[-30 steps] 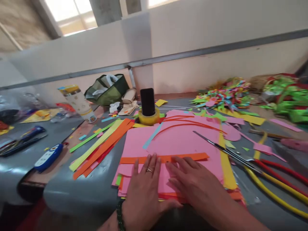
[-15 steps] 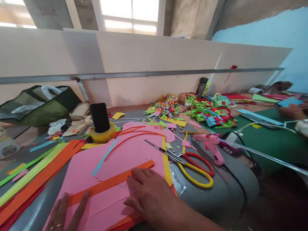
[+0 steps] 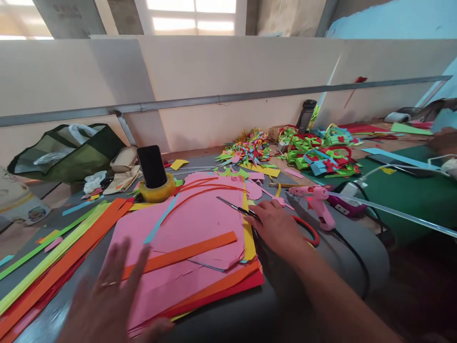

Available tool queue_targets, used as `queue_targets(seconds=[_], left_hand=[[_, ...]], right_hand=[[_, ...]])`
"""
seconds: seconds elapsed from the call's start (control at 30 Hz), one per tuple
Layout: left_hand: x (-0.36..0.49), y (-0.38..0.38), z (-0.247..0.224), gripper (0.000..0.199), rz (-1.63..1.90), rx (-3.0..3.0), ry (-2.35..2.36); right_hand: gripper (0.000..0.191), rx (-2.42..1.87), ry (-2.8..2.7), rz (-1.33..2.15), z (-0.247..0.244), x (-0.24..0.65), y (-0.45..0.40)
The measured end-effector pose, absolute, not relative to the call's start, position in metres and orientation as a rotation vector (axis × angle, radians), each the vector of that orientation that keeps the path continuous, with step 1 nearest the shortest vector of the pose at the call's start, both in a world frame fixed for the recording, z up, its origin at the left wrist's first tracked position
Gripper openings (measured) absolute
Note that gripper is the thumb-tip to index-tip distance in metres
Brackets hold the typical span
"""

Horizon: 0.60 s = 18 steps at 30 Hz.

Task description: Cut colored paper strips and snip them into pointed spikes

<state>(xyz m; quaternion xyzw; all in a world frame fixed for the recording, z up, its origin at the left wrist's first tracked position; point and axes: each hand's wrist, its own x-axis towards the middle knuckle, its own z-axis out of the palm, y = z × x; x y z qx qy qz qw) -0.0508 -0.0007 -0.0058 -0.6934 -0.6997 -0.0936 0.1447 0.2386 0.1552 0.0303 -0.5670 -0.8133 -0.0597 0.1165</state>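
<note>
My left hand [image 3: 103, 290], a ring on one finger, is smeared by motion. Its fingers are spread over the left end of an orange paper strip [image 3: 189, 250]; contact is unclear. The strip lies across stacked pink paper sheets [image 3: 200, 214], with orange and red sheets [image 3: 246, 285] showing below. At the right edge of the stack, my right hand [image 3: 278, 226] has its fingers curled around the black part of a slim silver craft knife [image 3: 230, 204]. Under that hand, scissors are mostly hidden; part of their red handle [image 3: 310, 231] shows.
Paper strips [image 3: 67, 252] lie at left. A phone [image 3: 153, 166] stands in a yellow tape roll [image 3: 157, 192]. At right are a pink glue gun [image 3: 321, 205], its cord and a power strip [image 3: 344, 205]. Cut paper pieces [image 3: 246, 147] are heaped behind. Another person's hand [image 3: 444, 142] is far right.
My right hand has left the orange strip and moved up right onto the craft knife and scissors. My left hand has shifted right and spread. The view has turned slightly.
</note>
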Motion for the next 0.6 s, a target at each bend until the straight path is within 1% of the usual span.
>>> queue_targets(seconds=[0.03,0.1,0.2,0.27,0.33,0.4,0.5,0.6], left_hand=[[-0.037,0.007,0.001,0.096,-0.294,-2.141,-1.896],[-0.006,0.025,0.009,0.087,-0.215,-2.458,-1.768],[0.036,0.048,0.012,0.080,-0.146,-2.759,-1.745],[0.050,0.056,0.009,0.081,-0.182,-2.807,-1.807],[0.053,0.058,0.007,0.084,-0.262,-2.823,-1.840],[0.051,0.058,0.007,0.087,-0.327,-2.851,-1.837],[0.047,0.059,0.008,0.090,-0.368,-2.903,-1.820],[0.046,0.061,0.006,0.090,-0.372,-2.892,-1.846]], right_hand=[[0.024,-1.716,-2.406,-0.173,0.030,0.238,0.159],[0.021,-1.792,-2.429,-0.162,0.028,0.237,0.162],[0.021,-1.800,-2.400,-0.191,0.028,0.236,0.157],[0.024,-1.652,-2.401,-0.234,0.029,0.235,0.147],[0.030,-1.355,-2.489,-0.216,0.026,0.233,0.135],[0.026,-1.044,-2.639,-0.127,0.020,0.231,0.126],[0.018,-0.954,-2.684,-0.141,0.009,0.227,0.122],[0.019,-0.986,-2.689,-0.222,0.004,0.226,0.122]])
